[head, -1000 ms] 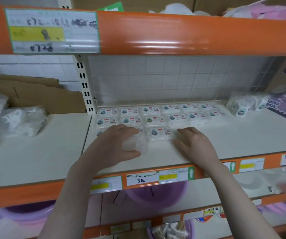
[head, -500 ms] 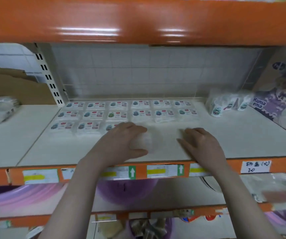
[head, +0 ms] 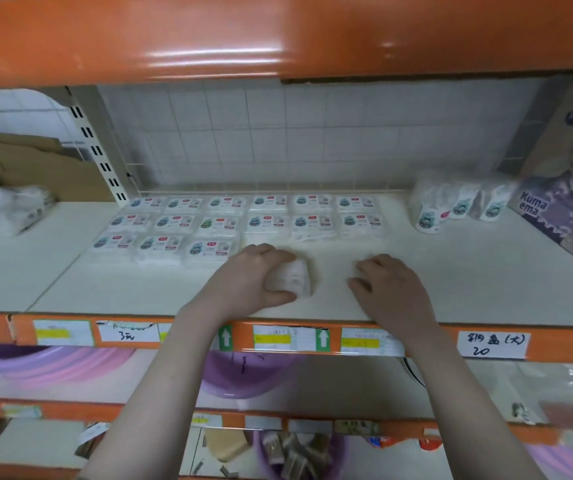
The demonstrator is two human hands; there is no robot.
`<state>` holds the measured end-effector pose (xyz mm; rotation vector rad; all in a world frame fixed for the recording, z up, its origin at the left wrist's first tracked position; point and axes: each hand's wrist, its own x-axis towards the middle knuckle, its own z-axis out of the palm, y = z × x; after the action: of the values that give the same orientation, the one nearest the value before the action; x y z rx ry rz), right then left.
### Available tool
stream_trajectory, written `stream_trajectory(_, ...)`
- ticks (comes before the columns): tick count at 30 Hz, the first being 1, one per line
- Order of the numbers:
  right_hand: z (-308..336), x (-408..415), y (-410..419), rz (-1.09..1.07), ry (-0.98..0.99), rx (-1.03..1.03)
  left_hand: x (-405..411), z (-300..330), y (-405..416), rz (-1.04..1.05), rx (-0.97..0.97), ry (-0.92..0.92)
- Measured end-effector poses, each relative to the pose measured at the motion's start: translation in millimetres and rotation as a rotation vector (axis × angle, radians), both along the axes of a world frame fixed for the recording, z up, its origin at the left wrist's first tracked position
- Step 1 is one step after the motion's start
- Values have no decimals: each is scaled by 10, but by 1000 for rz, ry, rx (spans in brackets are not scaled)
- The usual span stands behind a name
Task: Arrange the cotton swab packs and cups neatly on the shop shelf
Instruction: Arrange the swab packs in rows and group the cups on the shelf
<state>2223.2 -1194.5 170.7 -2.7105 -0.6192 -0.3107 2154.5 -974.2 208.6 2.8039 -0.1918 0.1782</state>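
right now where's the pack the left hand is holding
In the head view the held pack sits in the left hand on the white shelf, near its front edge, just right of the front row of cotton swab packs and left of the right hand.

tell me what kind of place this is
Most likely a small shop's stockroom or sales aisle: orange metal shelving with price labels along the shelf edge, rows of identical cotton swab packs laid out flat, and purple plastic basins on the shelf below.
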Motion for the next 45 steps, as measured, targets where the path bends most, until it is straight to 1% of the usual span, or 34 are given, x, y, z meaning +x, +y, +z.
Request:
stream_trajectory(4, 8, -22, -18, -14, 19, 33, 6, -113, 13, -19, -64, -28)
stream_trajectory(9, 77, -47, -1, -6, 47, 48, -43, -107, 89, -49, -57, -105)
stream_trajectory(12, 155, -64, 54, 12, 58, 138, -116, -65, 268, -9, -56, -220)
stream_trajectory(15, 244, -62, 163, 76, 74, 172, -161, -62, 503, 52, -2, -331)
stream_trajectory(19, 364, -82, 361, 225, 121, 190, -207, -139, 748, 157, 49, -382)
stream_trajectory(21, 405, -91, 455, 308, 182, 158, -229, -202, 815, 232, 57, -408)
stream_trajectory(24, 449, -82, 591, 400, 313, 17, -257, -280, 885, 352, 52, -416)
stream_trajectory(26, 470, -58, 658, 423, 389, -62, -255, -321, 917, 410, 43, -414)
stream_trajectory(29, 498, -22, 698, 415, 459, -66, -231, -360, 927, 442, 45, -374)
stream_trajectory(32, 518, -6, 714, 394, 458, -56, -204, -398, 925, 440, 46, -319)
stream_trajectory(35, 543, 0, 743, 400, 432, -65, -191, -421, 947, 433, 63, -286)
stream_trajectory(38, 560, 12, 792, 410, 360, -43, -197, -432, 961, 429, 57, -280)
stream_trajectory(40, 532, 42, 829, 388, 239, -8, -200, -436, 963, 426, 45, -277)
stream_trajectory(42, 483, 56, 860, 370, 68, 38, -203, -437, 963, 424, 35, -276)
stream_trajectory(45, 383, 28, 865, 388, -143, 50, -207, -439, 964, 425, 20, -271)
